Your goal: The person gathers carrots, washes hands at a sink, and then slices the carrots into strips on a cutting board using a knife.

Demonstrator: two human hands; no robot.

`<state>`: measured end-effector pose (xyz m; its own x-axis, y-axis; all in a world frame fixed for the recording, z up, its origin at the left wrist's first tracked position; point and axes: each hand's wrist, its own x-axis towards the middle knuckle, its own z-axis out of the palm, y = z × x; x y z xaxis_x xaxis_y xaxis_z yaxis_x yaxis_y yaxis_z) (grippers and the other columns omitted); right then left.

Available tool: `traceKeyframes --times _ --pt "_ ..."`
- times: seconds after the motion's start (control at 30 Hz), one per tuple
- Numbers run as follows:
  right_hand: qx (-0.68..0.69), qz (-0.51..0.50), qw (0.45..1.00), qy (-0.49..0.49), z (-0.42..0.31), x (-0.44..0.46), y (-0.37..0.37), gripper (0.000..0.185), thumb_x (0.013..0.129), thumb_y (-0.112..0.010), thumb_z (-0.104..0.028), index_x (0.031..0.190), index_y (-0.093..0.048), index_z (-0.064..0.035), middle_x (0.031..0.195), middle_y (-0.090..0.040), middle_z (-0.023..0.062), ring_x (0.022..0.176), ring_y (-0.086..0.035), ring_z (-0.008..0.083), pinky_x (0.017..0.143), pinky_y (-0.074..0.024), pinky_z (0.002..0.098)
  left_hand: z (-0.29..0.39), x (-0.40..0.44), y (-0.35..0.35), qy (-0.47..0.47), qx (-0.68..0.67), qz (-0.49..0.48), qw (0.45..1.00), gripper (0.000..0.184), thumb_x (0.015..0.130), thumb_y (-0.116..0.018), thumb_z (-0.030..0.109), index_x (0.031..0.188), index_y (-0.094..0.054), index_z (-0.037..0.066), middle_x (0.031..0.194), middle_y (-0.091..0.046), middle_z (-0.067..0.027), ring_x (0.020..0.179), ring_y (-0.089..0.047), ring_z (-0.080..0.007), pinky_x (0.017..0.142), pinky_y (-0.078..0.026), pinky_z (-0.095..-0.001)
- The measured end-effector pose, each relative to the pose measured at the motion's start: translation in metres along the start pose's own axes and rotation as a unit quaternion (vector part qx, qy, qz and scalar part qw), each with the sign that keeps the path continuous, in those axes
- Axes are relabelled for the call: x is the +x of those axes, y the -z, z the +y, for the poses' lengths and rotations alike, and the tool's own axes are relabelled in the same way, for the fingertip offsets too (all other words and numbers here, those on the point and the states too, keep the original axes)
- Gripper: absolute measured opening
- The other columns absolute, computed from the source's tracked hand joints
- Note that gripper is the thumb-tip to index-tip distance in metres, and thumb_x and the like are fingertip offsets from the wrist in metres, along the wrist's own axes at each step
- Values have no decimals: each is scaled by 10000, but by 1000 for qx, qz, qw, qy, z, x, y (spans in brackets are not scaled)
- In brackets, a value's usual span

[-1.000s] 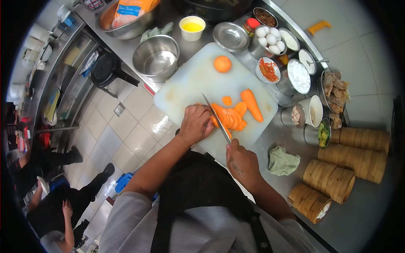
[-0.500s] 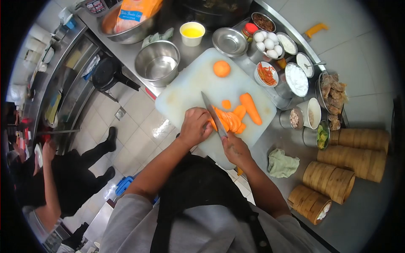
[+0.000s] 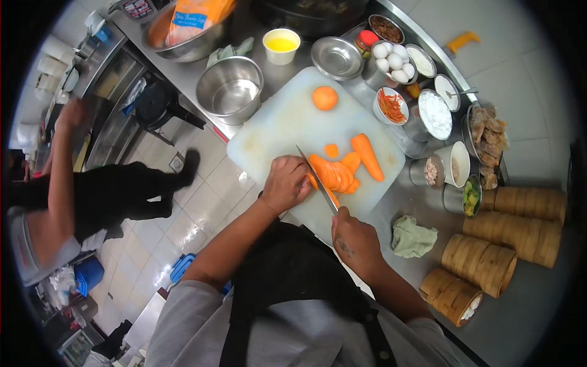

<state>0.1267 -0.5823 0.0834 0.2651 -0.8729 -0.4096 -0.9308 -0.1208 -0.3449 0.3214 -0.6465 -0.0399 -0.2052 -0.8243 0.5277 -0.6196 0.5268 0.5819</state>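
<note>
My right hand is closed round the handle of a kitchen knife, whose blade points up and away across the white cutting board. Beside the blade, my left hand has its fingers curled on a piece of carrot, mostly hidden under them. Overlapping carrot slices lie just right of the blade. A longer carrot piece, a small carrot chunk and a round carrot end rest farther out on the board.
A steel pot stands left of the board. Along the right are a bowl of eggs, a bowl of carrot shreds, a green cloth and bamboo steamers. A co-worker is at the left.
My right hand has drawn the knife back toward me and down to the right. My left hand stays nearly in place. The co-worker has shifted and raised an arm.
</note>
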Motion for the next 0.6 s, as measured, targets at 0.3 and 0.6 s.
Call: traceKeyframes --times 0.3,0.6 --pt "75 66 995 -6 23 57 -59 250 1011 -532 -254 1027 -552 -5 805 -673 248 770 -667 460 711 -516 557 -1 1 0 16 -24 12 1000 316 696 -711 42 1002 -635 72 1057 -615 -84 1023 -586 -299 912 -446 -433" --pt "60 59 996 -9 11 32 -21 232 1010 -532 -245 1022 -548 -14 757 -678 234 744 -676 451 695 -530 539 0 0 3 17 -15 -1 1000 290 706 -702 29 988 -642 64 1041 -615 -88 1020 -585 -303 894 -456 -428"
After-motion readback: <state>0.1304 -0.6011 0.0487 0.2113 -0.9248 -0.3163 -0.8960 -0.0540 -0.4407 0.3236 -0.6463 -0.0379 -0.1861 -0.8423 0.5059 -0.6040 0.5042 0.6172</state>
